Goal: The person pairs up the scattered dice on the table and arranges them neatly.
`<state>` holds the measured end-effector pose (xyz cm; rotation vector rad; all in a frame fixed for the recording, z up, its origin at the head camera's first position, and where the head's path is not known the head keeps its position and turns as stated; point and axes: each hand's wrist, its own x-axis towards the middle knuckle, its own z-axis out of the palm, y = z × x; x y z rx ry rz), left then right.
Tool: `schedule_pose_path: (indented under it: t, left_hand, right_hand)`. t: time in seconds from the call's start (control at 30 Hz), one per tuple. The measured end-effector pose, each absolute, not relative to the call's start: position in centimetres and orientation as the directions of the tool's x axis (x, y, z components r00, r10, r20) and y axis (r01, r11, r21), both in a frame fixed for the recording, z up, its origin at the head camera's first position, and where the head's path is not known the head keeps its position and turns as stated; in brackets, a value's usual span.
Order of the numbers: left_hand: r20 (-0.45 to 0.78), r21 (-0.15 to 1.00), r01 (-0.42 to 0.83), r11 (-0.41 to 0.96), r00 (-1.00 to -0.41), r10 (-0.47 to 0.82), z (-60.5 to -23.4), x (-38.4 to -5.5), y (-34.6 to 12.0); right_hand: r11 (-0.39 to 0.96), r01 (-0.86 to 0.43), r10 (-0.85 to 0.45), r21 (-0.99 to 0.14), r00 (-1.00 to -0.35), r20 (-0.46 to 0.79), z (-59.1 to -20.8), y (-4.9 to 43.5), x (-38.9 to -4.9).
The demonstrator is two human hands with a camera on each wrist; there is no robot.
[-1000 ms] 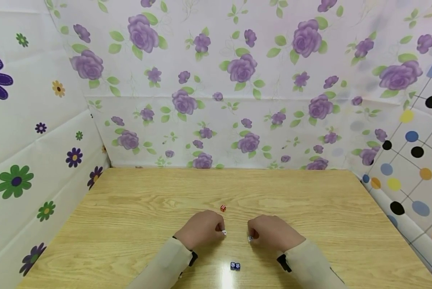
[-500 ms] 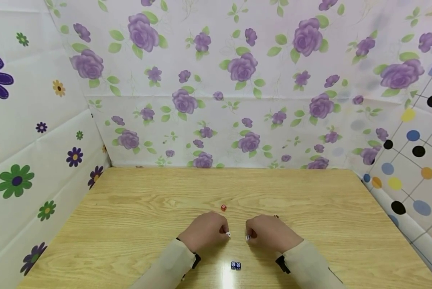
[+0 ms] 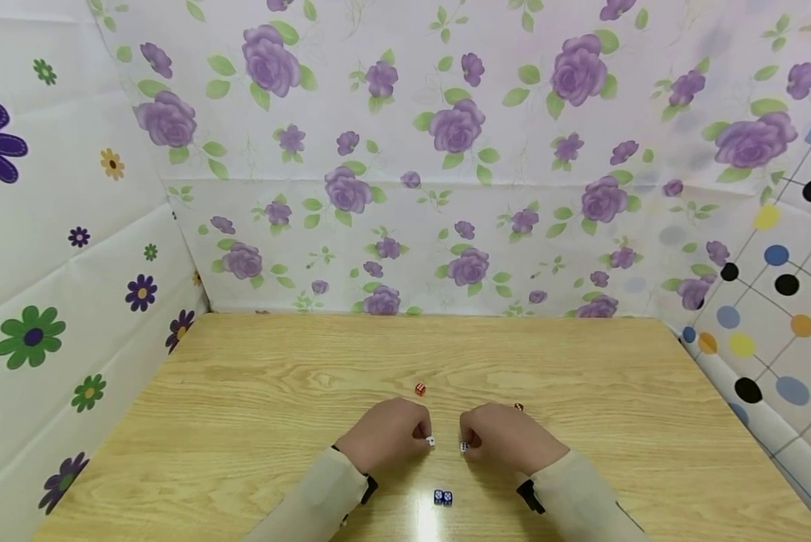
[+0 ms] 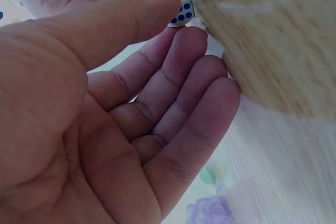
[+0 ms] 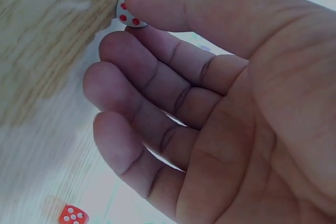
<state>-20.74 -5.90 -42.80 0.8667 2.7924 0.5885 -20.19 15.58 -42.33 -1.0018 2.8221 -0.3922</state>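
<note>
In the head view, the left hand (image 3: 388, 430) pinched a white die (image 3: 430, 441) and the right hand (image 3: 510, 436) another white die (image 3: 464, 446), with a gap between. A red die (image 3: 420, 389) sat just beyond the left hand; the right hand partly hid a second red die (image 3: 519, 406). Two blue dice (image 3: 448, 497) stood side by side nearer the person. The wooden table (image 3: 276, 376) met a rose-printed cloth (image 3: 405, 218), between flowered and dotted side cloths.

In the left wrist view, thumb and forefinger gripped a blue-pipped die, the thumb covering part.

In the right wrist view, they gripped a red-pipped die; a red die with white pips (image 5: 73, 215) lay near the little finger.
</note>
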Motion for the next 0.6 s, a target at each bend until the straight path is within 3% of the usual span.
schedule_pose_path:
  t: [0.6]
  left_hand:
    - [-0.020, 0.389, 0.538, 0.748, -0.807, 0.591, -43.11, -20.58, -5.38]
  right_hand:
    - [0.757, -0.594, -0.621, -0.273, -0.784, -0.015, -42.48, 15.27, -19.92]
